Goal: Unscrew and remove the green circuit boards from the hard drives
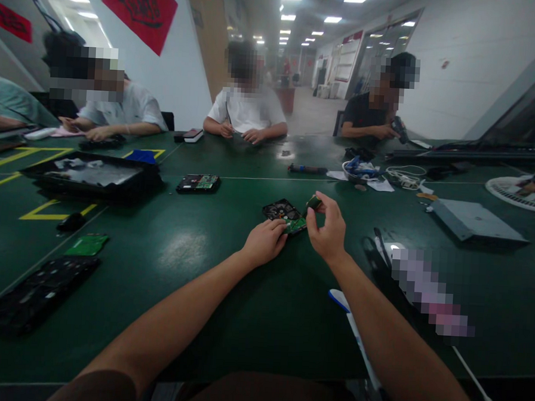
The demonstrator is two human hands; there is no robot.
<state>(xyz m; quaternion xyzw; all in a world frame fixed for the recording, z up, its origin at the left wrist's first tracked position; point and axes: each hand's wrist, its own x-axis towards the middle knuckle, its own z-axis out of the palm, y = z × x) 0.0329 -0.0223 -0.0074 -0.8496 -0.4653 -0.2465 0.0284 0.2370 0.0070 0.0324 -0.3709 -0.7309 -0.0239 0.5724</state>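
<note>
In the head view a black hard drive point(281, 209) lies on the green tabletop, its round recessed part facing up. A green circuit board point(297, 225) shows at its near right side. My left hand point(265, 242) presses closed fingers on the near edge of the drive and steadies it. Just to the right, my right hand point(329, 229) is raised with thumb and fingers pinched on a small dark green board piece point(313, 203). That piece is tilted above the drive's right corner; whether it touches the drive is hard to see.
Another hard drive point(199, 183) lies farther back. On the left are a black tray point(93, 176), a green board point(87, 245) and a black panel point(38, 293). A grey metal box point(477, 222) stands right, with a blue-and-white tool point(339, 300) nearby. Several people sit opposite.
</note>
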